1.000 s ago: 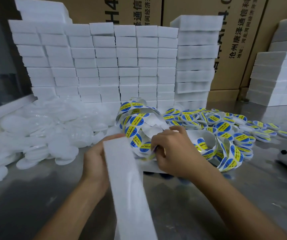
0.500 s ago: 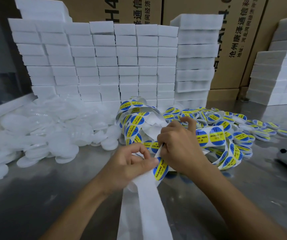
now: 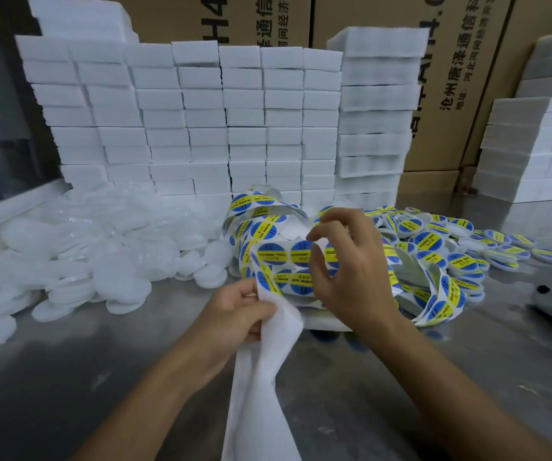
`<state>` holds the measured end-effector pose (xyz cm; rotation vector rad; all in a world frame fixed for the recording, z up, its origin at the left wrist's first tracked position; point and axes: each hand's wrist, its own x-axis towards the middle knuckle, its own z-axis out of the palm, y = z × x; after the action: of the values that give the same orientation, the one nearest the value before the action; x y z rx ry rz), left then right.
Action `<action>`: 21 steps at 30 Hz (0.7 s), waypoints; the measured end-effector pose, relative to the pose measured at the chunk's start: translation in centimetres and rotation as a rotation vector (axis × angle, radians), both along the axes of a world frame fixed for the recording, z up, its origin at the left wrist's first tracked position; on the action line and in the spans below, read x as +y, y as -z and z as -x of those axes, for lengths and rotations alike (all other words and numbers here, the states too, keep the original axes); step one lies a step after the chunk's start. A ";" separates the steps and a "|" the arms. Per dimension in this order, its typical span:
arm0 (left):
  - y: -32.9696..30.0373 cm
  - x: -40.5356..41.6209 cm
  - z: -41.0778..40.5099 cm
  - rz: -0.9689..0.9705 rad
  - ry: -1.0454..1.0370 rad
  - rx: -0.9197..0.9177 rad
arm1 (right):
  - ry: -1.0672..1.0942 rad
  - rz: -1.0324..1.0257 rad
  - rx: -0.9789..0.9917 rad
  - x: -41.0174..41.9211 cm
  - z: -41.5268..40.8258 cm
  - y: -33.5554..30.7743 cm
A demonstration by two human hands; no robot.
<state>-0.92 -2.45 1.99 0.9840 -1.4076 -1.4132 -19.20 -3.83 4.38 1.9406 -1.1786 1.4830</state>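
Right hand (image 3: 351, 271) has lifted from beside the left; its thumb and forefinger now pinch the upper edge of the sticker strip (image 3: 288, 264), other fingers spread. The strip sits mid-table, raised between both hands, with two fresh rows of blue-yellow stickers facing up. Left hand (image 3: 238, 314) stays clenched on the bare backing paper (image 3: 261, 394), which trails toward the camera. Reading: the strip has been advanced and the next sticker is about to be peeled. Labelled lids (image 3: 467, 251) lie right, blank lids (image 3: 101, 261) left.
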 end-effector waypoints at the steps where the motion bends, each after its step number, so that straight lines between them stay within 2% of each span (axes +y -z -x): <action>1: 0.0 -0.1 0.0 -0.033 -0.019 0.075 | -0.069 -0.022 -0.010 0.0 0.0 0.1; 4: -0.1 -0.4 -0.4 -0.092 -0.044 0.262 | -0.273 -0.225 -0.028 0.3 -0.3 0.7; 8: 0.0 -0.4 -0.4 -0.075 -0.012 0.308 | -0.390 -0.452 0.047 0.5 -1.0 1.7; 11: 0.0 -0.3 -0.2 -0.073 -0.031 0.324 | -0.385 -0.450 0.060 0.3 -1.4 2.1; 16: 0.3 -0.1 0.1 -0.017 -0.047 0.172 | -0.327 -0.385 0.038 0.2 -1.2 1.9; 21: 0.3 0.1 0.3 -0.009 0.005 0.139 | -0.317 -0.316 -0.018 0.4 -1.4 1.7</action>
<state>-1.25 -2.37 1.67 0.8712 -1.3040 -1.4635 -17.84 -3.43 2.67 2.4246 -1.2159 1.5422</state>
